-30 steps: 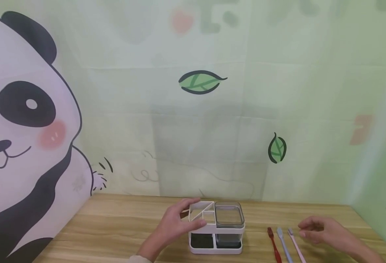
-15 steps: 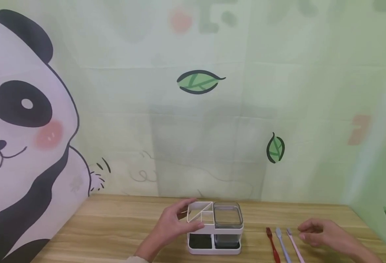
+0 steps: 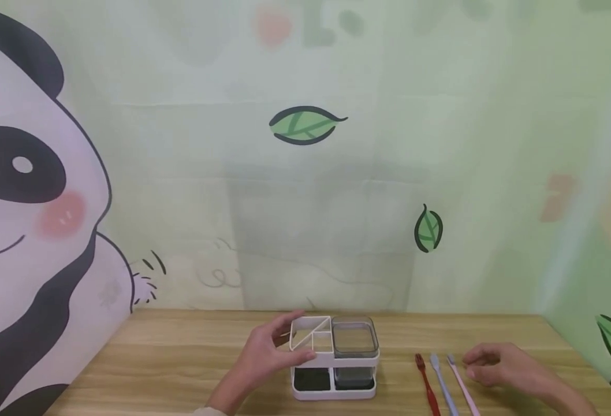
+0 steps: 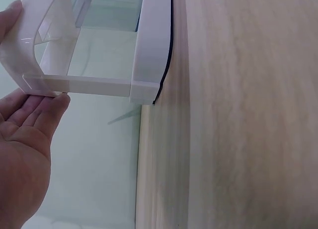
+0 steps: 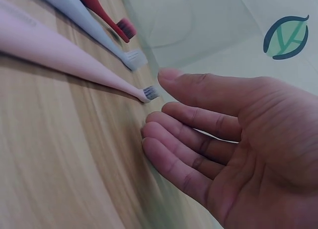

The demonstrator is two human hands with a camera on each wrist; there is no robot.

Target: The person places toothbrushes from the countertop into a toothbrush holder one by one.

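A white two-tier toothbrush holder (image 3: 354,362) stands upright on the table, its top divided by thin bars on the left. In its right half sits a see-through grey cup (image 3: 354,378). My left hand (image 3: 264,355) grips the upper tier's left side, thumb at the front and fingers behind; the left wrist view shows fingertips against the white frame (image 4: 84,85). My right hand (image 3: 508,370) holds nothing, fingers loosely bent, just right of a pink toothbrush (image 3: 463,384). Beside that lie a light blue toothbrush (image 3: 443,384) and a red toothbrush (image 3: 427,384), bristle ends pointing away from me.
The wood-grain table (image 3: 181,358) ends at a pale green cloth backdrop (image 3: 316,231) printed with leaves. A big printed panda (image 3: 30,242) covers the left side. The toothbrushes lie side by side between the holder and my right hand.
The whole scene has shifted slightly left as the head view turned a little right. Both hands keep their places relative to the holder and the toothbrushes.
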